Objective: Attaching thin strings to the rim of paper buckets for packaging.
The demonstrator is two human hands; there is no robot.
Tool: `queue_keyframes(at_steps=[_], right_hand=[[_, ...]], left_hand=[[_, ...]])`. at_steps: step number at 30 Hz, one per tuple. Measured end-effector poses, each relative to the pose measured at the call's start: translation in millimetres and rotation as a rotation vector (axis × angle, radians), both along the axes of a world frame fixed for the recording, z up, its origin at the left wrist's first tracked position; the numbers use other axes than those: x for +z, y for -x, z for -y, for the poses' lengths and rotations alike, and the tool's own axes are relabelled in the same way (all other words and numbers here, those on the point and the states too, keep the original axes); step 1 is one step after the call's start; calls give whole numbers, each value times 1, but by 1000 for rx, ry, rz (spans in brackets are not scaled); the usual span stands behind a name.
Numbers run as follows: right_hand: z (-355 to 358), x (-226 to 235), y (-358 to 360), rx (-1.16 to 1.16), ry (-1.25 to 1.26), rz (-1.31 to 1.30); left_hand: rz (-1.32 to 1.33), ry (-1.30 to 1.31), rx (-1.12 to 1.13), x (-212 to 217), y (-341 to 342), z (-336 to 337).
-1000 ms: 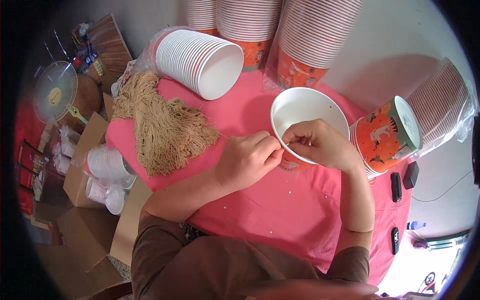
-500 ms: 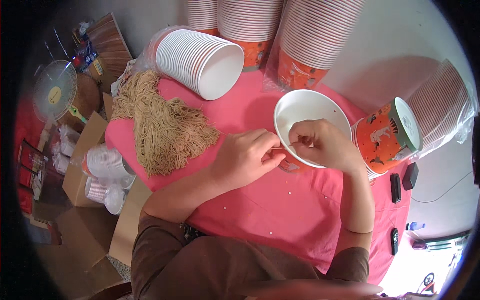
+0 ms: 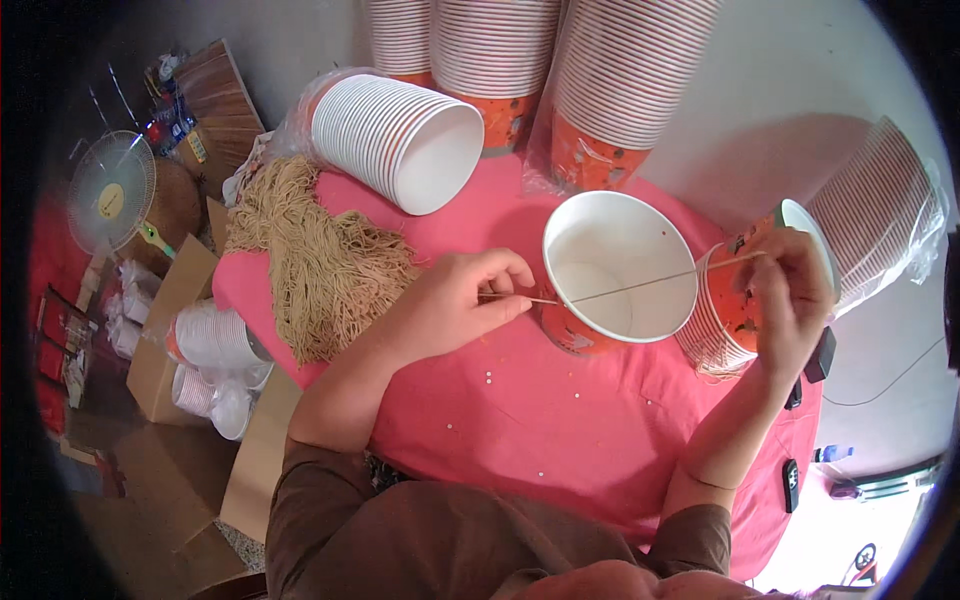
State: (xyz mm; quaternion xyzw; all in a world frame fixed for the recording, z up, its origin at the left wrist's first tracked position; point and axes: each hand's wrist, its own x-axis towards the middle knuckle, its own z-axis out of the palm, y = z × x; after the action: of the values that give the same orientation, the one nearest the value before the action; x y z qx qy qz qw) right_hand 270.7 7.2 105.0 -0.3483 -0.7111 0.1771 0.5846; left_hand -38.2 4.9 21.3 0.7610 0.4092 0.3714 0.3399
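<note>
A white-lined paper bucket [image 3: 600, 228] with an orange outside stands in the middle of the pink table. A tan string [image 3: 640, 284] runs taut across its mouth and meets the near-left wall; I cannot tell whether it passes through a hole. My left hand [image 3: 445, 300] pinches the string just outside that wall. Over on the right, my right hand [image 3: 795, 300] pinches the string's other end, in front of a stack of upturned orange buckets [image 3: 728, 315]. Several string ends hang from that stack's lower rim. A thick bundle of tan strings [image 3: 325, 265] lies left of my left hand.
Nested white buckets [image 3: 385, 140] lie on their side at the far left. Tall bagged stacks [image 3: 630, 80] stand at the back; another stack [image 3: 870, 215] leans at the right wall. Small black devices [image 3: 790, 485] lie along the right edge. A cardboard box [image 3: 165, 345] with cups is on the floor.
My right hand has left the bucket's mouth and moved right, drawing the string out straight. My left hand has shifted slightly left of the bucket.
</note>
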Motion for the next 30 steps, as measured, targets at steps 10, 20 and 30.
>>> queue_keyframes(at_steps=[10,20,30], right_hand=[[8,8,-54,636,-180,-636],[6,7,-54,1094,-37,-114],[12,-8,17,242,176,706]], left_hand=[[445,387,-391,-1,13,-16],[753,535,-631,-3,3,-15],[663,346,-360,-7,-4,-8]])
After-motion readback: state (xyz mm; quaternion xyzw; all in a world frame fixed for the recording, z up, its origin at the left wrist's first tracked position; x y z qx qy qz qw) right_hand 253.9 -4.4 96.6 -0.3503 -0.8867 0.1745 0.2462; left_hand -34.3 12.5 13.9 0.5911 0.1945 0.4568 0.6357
